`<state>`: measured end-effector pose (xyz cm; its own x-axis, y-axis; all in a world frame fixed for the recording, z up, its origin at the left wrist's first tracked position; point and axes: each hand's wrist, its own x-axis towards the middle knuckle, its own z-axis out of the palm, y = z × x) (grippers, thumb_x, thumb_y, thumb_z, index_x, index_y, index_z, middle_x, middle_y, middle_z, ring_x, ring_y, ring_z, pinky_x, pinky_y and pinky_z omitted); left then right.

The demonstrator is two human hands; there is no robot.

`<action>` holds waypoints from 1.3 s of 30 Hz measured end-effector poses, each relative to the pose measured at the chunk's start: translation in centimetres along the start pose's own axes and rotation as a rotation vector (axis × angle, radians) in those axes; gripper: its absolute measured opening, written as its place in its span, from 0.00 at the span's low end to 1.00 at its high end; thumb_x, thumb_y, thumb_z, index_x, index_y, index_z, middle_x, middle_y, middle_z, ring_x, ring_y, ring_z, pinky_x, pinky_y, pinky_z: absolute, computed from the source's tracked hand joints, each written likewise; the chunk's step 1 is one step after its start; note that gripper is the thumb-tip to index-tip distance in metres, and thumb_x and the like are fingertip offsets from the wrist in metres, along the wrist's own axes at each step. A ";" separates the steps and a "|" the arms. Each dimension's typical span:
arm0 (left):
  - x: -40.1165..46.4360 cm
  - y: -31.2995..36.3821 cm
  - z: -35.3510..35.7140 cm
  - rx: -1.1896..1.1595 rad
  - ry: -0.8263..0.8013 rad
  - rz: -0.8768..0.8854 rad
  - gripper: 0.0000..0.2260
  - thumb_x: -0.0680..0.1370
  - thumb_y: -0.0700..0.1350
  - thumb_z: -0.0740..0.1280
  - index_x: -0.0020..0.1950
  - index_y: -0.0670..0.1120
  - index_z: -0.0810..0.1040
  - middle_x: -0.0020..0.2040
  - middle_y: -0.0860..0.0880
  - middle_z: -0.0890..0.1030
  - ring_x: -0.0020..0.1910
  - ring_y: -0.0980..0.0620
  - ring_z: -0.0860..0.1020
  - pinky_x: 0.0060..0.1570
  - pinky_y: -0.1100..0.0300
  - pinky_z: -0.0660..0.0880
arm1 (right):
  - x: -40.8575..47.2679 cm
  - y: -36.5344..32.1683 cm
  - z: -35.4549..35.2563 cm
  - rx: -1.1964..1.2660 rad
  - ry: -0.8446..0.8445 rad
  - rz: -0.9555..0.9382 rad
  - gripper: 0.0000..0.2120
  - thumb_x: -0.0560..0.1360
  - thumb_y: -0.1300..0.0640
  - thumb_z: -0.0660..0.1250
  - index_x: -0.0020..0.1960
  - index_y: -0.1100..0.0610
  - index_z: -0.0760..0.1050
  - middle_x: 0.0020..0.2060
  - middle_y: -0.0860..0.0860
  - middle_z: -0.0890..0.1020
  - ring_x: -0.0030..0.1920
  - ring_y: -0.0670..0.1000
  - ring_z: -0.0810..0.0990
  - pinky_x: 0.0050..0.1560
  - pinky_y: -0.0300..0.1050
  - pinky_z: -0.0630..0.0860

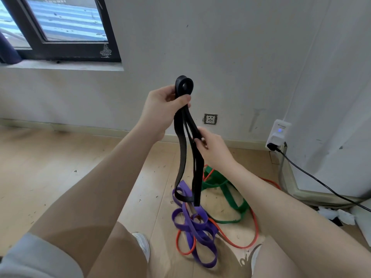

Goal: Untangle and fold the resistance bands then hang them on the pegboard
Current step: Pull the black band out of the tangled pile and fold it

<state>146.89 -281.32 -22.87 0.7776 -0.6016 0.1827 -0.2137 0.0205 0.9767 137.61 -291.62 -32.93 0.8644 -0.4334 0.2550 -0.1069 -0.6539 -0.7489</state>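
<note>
A black resistance band (pixel 181 149) hangs folded in several strands in front of the wall. My left hand (pixel 162 109) grips its top, where a small loop sticks up above my fingers. My right hand (pixel 210 147) pinches one strand lower down on the right side. The band's lower ends dangle just above the floor. Below them lie a purple band (pixel 192 225), a green band (pixel 226 195) and a thin orange band (pixel 255 229), tangled in a heap on the wooden floor. No pegboard is in view.
A dark-framed window (pixel 60 27) is at the upper left. A wall socket (pixel 210 119) and a white plugged-in adapter (pixel 278 135) with a black cable (pixel 321 183) are on the right. White shoes (pixel 143 245) stand near the heap. Crumpled white paper (pixel 339 215) lies at the far right.
</note>
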 end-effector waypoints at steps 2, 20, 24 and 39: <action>-0.1 0.2 -0.1 -0.006 -0.016 -0.012 0.05 0.75 0.37 0.69 0.46 0.47 0.79 0.40 0.48 0.81 0.43 0.51 0.82 0.52 0.51 0.79 | 0.1 0.5 -0.2 -0.144 0.082 -0.031 0.14 0.79 0.59 0.59 0.64 0.53 0.69 0.48 0.54 0.81 0.48 0.54 0.80 0.49 0.55 0.78; -1.3 0.6 2.7 -0.216 0.222 -0.026 0.07 0.74 0.38 0.69 0.37 0.47 0.78 0.33 0.49 0.77 0.39 0.49 0.78 0.49 0.46 0.78 | -1.8 -1.1 3.1 -0.011 0.217 0.056 0.21 0.78 0.57 0.60 0.70 0.54 0.59 0.43 0.51 0.79 0.38 0.50 0.79 0.42 0.53 0.79; -0.9 0.5 0.5 -0.312 0.323 -0.075 0.06 0.76 0.37 0.67 0.39 0.45 0.78 0.35 0.47 0.77 0.40 0.49 0.78 0.52 0.48 0.78 | -2.7 0.6 2.3 0.085 -0.028 0.125 0.18 0.79 0.58 0.60 0.68 0.53 0.64 0.53 0.50 0.78 0.51 0.48 0.77 0.51 0.45 0.75; -3.1 0.1 0.8 -0.117 0.057 0.000 0.07 0.75 0.37 0.67 0.40 0.49 0.79 0.39 0.46 0.80 0.45 0.46 0.80 0.55 0.45 0.77 | -2.8 -2.4 1.2 0.389 0.065 0.040 0.19 0.80 0.52 0.57 0.70 0.53 0.63 0.63 0.46 0.74 0.62 0.43 0.72 0.60 0.37 0.69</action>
<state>143.97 -280.11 -23.46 0.8109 -0.5549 0.1859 -0.1458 0.1161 0.9825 136.03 -288.08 -32.54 0.8292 -0.5000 0.2499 0.0653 -0.3574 -0.9317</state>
